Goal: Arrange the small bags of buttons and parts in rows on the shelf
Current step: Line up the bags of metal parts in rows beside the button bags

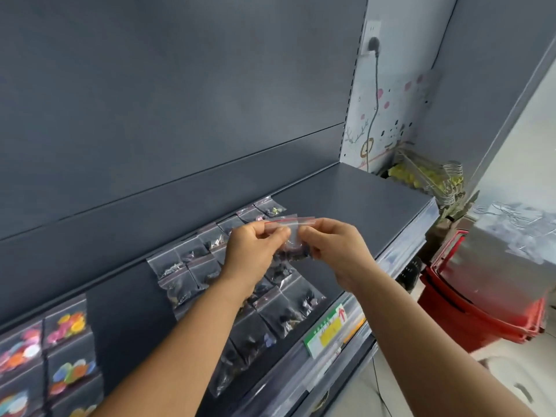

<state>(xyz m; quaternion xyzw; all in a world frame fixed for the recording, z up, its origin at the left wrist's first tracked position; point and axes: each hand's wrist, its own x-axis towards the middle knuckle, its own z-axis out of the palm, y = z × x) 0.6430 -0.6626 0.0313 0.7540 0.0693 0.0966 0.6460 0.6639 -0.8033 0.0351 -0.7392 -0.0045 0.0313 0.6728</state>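
Note:
A small clear zip bag (293, 236) with a red seal strip and dark parts inside hangs above the dark grey shelf (361, 203). My left hand (252, 251) pinches its left edge and my right hand (334, 248) pinches its right edge. Under my hands, several similar bags of dark parts (192, 266) lie in rows on the shelf, running from the back wall toward the front edge. My forearms hide part of these rows. At the far left lie bags of colourful round buttons (69, 350).
A green and yellow price label (328, 329) sits on the shelf's front rail. Stacked red baskets (481, 314) stand to the right, with a grey box (517, 245) on top. Wire hooks and yellow items (427, 176) lie past the shelf's right end. A power cord (376, 94) hangs on the wall.

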